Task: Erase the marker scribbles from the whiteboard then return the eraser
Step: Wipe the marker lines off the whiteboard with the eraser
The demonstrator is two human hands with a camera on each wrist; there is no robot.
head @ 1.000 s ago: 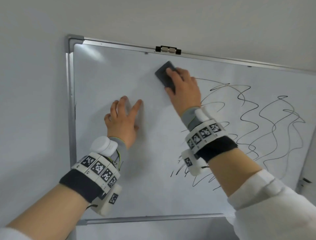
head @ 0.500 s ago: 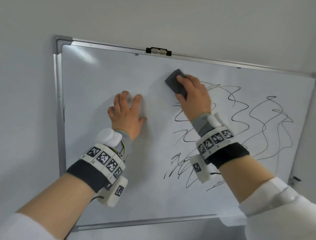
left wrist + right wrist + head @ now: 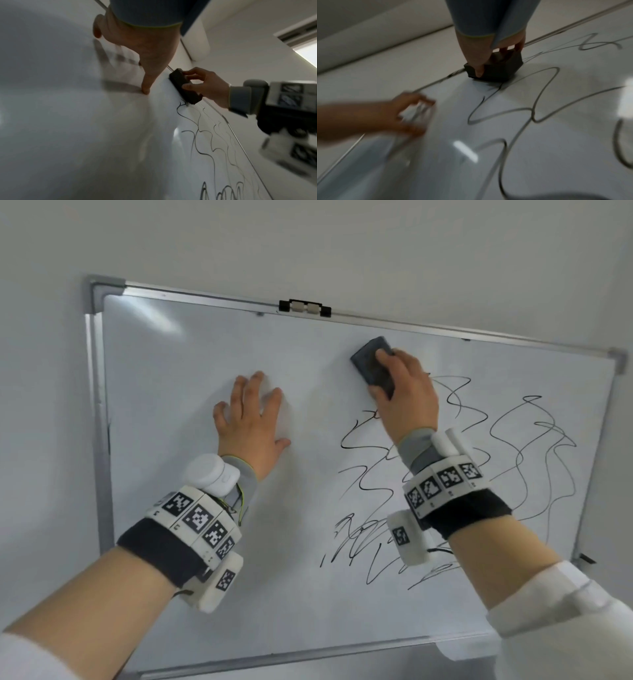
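A wall-mounted whiteboard point(image 3: 191, 364) has black marker scribbles point(image 3: 513, 446) over its right half; its left half is wiped clean. My right hand point(image 3: 404, 395) grips a dark grey eraser point(image 3: 368, 361) and presses it flat on the board near the top edge, at the upper left end of the scribbles. The same eraser point(image 3: 185, 88) point(image 3: 494, 70) shows in both wrist views, thumb on one side and fingers on the other. My left hand point(image 3: 250, 419) lies flat on the clean part of the board, fingers straight and spread, left of the eraser.
An aluminium frame point(image 3: 97, 440) borders the board, with a black and silver clip point(image 3: 305, 308) on its top rail. Plain white wall surrounds it. A white tray piece point(image 3: 466, 645) sits at the board's lower right edge.
The eraser and my right hand have slid rightward along the board's top, into the scribbles. My left hand stays pressed on the board. The head view shifted.
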